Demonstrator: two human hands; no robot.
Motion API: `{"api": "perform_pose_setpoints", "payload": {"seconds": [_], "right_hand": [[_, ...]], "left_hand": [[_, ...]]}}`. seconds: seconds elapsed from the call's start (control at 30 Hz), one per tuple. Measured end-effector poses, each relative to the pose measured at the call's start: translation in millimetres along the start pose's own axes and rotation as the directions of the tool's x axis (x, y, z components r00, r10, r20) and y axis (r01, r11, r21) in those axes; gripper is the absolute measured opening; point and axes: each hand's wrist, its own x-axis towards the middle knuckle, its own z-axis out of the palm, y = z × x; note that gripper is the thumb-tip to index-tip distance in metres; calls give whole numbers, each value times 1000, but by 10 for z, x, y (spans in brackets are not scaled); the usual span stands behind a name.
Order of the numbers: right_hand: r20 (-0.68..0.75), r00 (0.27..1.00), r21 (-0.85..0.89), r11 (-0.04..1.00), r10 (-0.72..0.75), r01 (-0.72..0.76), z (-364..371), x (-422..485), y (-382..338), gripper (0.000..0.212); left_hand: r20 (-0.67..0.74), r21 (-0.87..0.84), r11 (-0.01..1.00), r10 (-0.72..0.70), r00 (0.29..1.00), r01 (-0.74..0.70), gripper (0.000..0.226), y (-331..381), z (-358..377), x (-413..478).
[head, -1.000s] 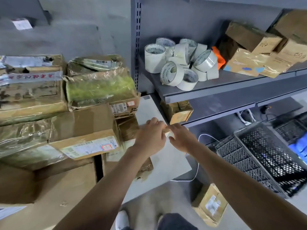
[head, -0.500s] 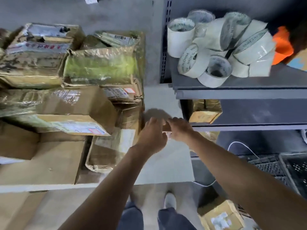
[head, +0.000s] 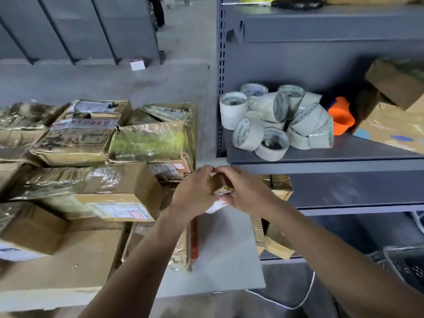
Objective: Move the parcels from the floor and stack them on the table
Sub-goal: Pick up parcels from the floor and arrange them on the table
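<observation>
A small brown cardboard parcel (head: 219, 182) with a white label at its lower end is held between my left hand (head: 195, 193) and my right hand (head: 244, 191), just above the bare right part of the white table (head: 224, 249). Both hands are closed on it from either side. To the left the table carries a pile of taped cardboard parcels: a box with a shipping label (head: 110, 191), a green-tinted wrapped one (head: 149, 141), and a flat large carton (head: 57, 260) at the front.
A grey metal shelf unit (head: 321, 166) stands right against the table, holding several rolls of tape (head: 273, 120), an orange object (head: 340, 115) and brown parcels (head: 394, 83). More boxes (head: 278, 187) sit on a lower shelf. A black crate (head: 406, 265) and white cable (head: 305, 297) lie at the lower right.
The view has tilted up from the floor towards the shelf and the far floor. My hands stay together over the table's right part, and the small parcel between them now shows.
</observation>
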Motion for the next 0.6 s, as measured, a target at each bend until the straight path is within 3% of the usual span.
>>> {"api": "perform_pose_setpoints", "payload": {"seconds": [0.13, 0.33, 0.47, 0.6], "right_hand": [[-155, 987, 130, 991, 39, -19, -122, 98, -229, 70], [-253, 943, 337, 934, 215, -122, -135, 266, -627, 69], [-188, 947, 269, 941, 260, -205, -32, 381, -920, 73], [-123, 952, 135, 956, 279, -262, 145, 444, -1151, 79]], "left_hand": [[-95, 41, 997, 69, 993, -66, 28, -34, -385, -42], [-139, -40, 983, 174, 975, -181, 41, -310, -982, -202], [-252, 81, 966, 259, 933, -246, 36, -710, -1305, -255], [-157, 272, 890, 417, 895, -367, 32, -1185, -1333, -181]]}}
